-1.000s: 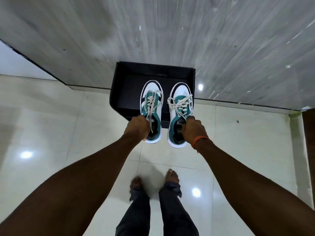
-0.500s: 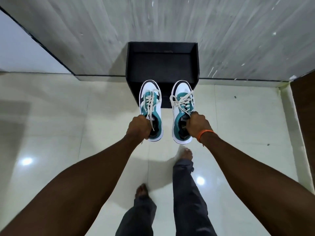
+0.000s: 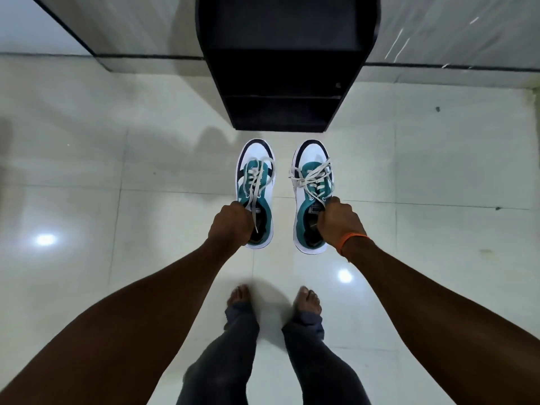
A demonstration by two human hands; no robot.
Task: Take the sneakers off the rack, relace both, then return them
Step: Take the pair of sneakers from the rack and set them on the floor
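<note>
the left hand (image 3: 230, 225) is closed around the collar of the left white-and-teal lace-up sneaker (image 3: 254, 182), held in the air in front of the black open-shelved shoe rack (image 3: 287, 68). the right hand (image 3: 340, 226) grips the right matching sneaker (image 3: 311, 188) likewise, an orange wristband (image 3: 352, 241) behind it.

Both arms reach forward and down, bare to above the elbow, nearly straight. The left hand (image 3: 230, 225) is closed in a fist, knuckles up, fingers curled in a grip. The right hand (image 3: 339, 225) is closed the same way, level with the left and apart from it, with an orange band (image 3: 352, 240) round its wrist. Below, two bare feet stand side by side under dark trouser legs.
</note>
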